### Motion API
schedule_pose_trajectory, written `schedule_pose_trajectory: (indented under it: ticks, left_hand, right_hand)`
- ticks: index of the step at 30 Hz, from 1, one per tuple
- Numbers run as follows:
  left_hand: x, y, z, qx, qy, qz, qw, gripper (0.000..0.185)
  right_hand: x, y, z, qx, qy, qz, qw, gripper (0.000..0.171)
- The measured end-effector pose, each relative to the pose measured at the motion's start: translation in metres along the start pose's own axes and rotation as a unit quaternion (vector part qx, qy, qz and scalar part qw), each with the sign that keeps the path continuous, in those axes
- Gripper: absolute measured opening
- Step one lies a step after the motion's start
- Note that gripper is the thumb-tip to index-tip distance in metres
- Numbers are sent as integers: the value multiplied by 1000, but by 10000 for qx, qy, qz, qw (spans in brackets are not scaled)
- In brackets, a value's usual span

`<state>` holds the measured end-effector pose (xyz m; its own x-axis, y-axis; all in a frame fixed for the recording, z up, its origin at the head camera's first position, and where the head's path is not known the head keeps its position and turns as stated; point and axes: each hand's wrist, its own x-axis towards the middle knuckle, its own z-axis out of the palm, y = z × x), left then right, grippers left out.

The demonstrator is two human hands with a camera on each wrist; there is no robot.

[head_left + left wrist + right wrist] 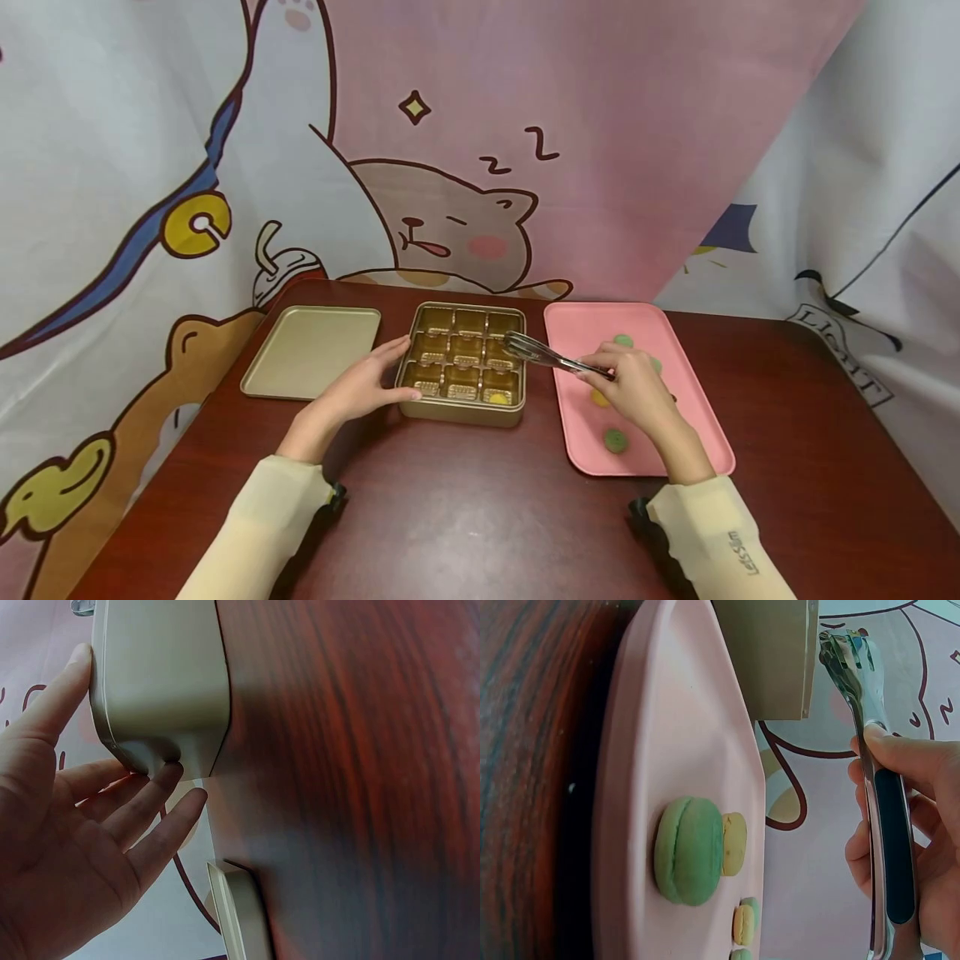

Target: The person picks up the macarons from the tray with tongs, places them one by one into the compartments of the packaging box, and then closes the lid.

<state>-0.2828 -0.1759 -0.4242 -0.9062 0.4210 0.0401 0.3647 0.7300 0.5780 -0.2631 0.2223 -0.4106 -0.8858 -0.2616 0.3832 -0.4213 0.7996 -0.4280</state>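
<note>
Cream sleeves frame the desk [465,508]. Tongs [542,353] sit pinched in the right hand [637,387], tips over the gold compartment box [463,412], where one yellow macaron [497,397] lies. Just left of them, the left hand [360,390] presses straight fingers [161,787] against the box, seemingly steadying it. Under the right hand, a pink tray [675,333] carries macarons; a gold lid [311,348] lies beyond the left.

Both forearms reach forward in cream long sleeves, each with a dark band at the wrist. The left hand [358,392] lies with its fingers straight and relaxed, the thumb spread apart from them and the fingertips [171,774] pressing forward. The right hand [636,385] is raised a little, palm down, its fingers [900,754] and thumb curled in a pinching grip.
</note>
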Motion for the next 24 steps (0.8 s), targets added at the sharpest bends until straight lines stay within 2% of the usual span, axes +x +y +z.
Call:
schedule_pose_trajectory:
  ticks: [8, 15, 24]
  left_hand:
    - [1, -2, 1, -42, 20, 90, 9999, 91]
    - [1, -3, 0, -77, 5, 53, 10000, 91]
    - [1, -1, -1, -84, -25, 74, 9999, 90]
  right_hand:
    - [0, -1, 2, 293, -191, 141, 9993, 21]
    - [-4, 2, -6, 210, 69, 61, 9997, 22]
    - [-18, 13, -21, 219, 178, 205, 9994, 24]
